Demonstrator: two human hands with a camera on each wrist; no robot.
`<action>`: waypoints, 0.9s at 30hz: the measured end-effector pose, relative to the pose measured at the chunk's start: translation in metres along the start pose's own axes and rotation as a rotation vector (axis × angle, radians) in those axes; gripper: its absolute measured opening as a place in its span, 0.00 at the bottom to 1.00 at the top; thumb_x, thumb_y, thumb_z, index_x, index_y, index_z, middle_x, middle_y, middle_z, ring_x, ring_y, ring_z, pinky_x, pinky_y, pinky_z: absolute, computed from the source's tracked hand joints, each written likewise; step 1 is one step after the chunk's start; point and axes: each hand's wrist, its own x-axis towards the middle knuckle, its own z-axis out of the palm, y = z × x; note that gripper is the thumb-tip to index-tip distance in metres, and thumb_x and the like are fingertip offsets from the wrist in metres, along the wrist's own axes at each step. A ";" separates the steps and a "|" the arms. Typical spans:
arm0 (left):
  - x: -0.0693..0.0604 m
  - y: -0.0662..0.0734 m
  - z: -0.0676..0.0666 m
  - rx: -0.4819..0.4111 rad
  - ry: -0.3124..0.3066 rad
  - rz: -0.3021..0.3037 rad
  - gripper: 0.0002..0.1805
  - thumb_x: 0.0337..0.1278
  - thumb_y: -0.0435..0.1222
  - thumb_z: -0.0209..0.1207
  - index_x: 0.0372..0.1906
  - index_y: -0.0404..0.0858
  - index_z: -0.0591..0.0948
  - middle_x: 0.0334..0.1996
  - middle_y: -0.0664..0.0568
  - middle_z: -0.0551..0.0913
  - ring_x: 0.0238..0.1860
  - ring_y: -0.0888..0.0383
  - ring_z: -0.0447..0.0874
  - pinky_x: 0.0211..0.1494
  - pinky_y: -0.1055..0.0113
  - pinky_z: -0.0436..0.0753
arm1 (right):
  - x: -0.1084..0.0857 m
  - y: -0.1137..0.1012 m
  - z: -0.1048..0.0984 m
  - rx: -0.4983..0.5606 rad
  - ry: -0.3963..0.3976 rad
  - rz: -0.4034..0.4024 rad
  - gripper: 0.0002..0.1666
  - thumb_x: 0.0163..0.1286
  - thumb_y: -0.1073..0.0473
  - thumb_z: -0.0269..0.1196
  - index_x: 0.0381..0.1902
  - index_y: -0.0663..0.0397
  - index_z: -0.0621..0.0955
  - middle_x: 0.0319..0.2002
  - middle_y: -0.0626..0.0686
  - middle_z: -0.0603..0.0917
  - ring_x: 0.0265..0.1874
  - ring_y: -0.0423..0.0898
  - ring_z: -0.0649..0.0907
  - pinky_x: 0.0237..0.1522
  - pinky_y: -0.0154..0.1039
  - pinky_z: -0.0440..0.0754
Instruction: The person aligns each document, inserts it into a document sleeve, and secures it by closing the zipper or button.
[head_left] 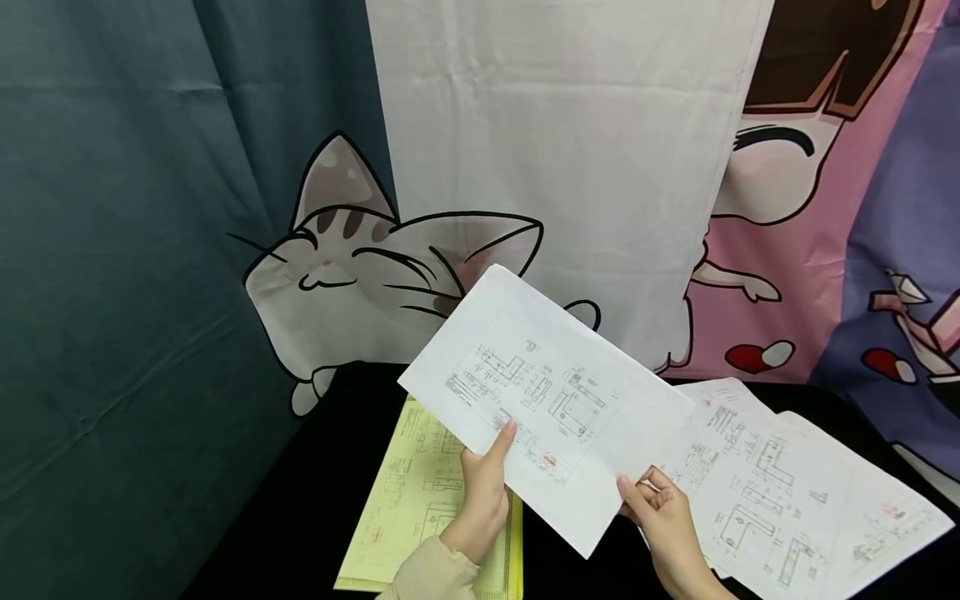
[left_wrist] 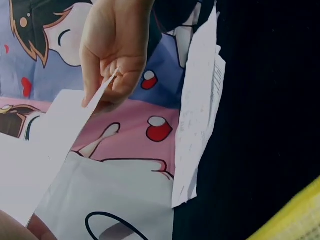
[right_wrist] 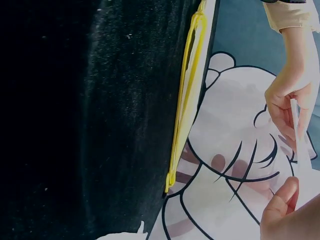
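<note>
Both hands hold up a white sheet of paper [head_left: 510, 333] printed with technical line drawings and a small red stamp. Its near edge is gripped by the left hand [head_left: 486, 492], thumb on the printed face, fingers mostly hidden behind. At the lower right corner the right hand [head_left: 660, 508] pinches the sheet between thumb and curled fingers. In the left wrist view the right hand [left_wrist: 115, 55] shows the pinch from the side. From the right wrist view, the left hand [right_wrist: 295, 105] is seen with the sheet's thin edge between thumb and fingers.
Below the left hand lies a yellow translucent document pouch [head_left: 390, 500] with drawings visible through it. More printed sheets [head_left: 772, 500] are spread overlapping on the black tabletop [head_left: 285, 517] at right. A cartoon-printed curtain [head_left: 562, 125] hangs behind.
</note>
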 end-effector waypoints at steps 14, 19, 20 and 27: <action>0.012 0.019 -0.045 0.350 -0.363 -0.047 0.24 0.58 0.39 0.61 0.58 0.37 0.72 0.48 0.45 0.84 0.42 0.53 0.87 0.45 0.61 0.85 | 0.018 0.003 -0.036 0.479 -0.114 -0.204 0.16 0.74 0.65 0.49 0.38 0.45 0.82 0.33 0.43 0.88 0.30 0.37 0.86 0.31 0.29 0.84; 0.016 0.028 -0.063 0.478 -0.504 -0.070 0.23 0.57 0.37 0.60 0.57 0.34 0.72 0.46 0.40 0.84 0.41 0.49 0.87 0.42 0.58 0.86 | 0.026 -0.003 -0.055 0.330 -0.236 -0.247 0.16 0.76 0.64 0.45 0.41 0.49 0.81 0.30 0.49 0.88 0.30 0.40 0.87 0.34 0.31 0.85; 0.016 0.028 -0.065 0.489 -0.515 -0.071 0.23 0.57 0.36 0.61 0.57 0.33 0.72 0.46 0.40 0.84 0.40 0.49 0.87 0.42 0.58 0.86 | 0.027 -0.004 -0.057 0.243 -0.240 -0.222 0.15 0.76 0.62 0.46 0.41 0.47 0.80 0.31 0.48 0.88 0.31 0.40 0.87 0.34 0.32 0.85; 0.011 0.023 -0.071 0.511 -0.559 -0.087 0.24 0.55 0.34 0.61 0.57 0.32 0.72 0.44 0.37 0.84 0.38 0.47 0.88 0.40 0.58 0.86 | 0.029 0.000 -0.051 -0.167 -0.363 -0.101 0.21 0.75 0.57 0.48 0.52 0.71 0.74 0.31 0.45 0.84 0.30 0.39 0.85 0.34 0.36 0.85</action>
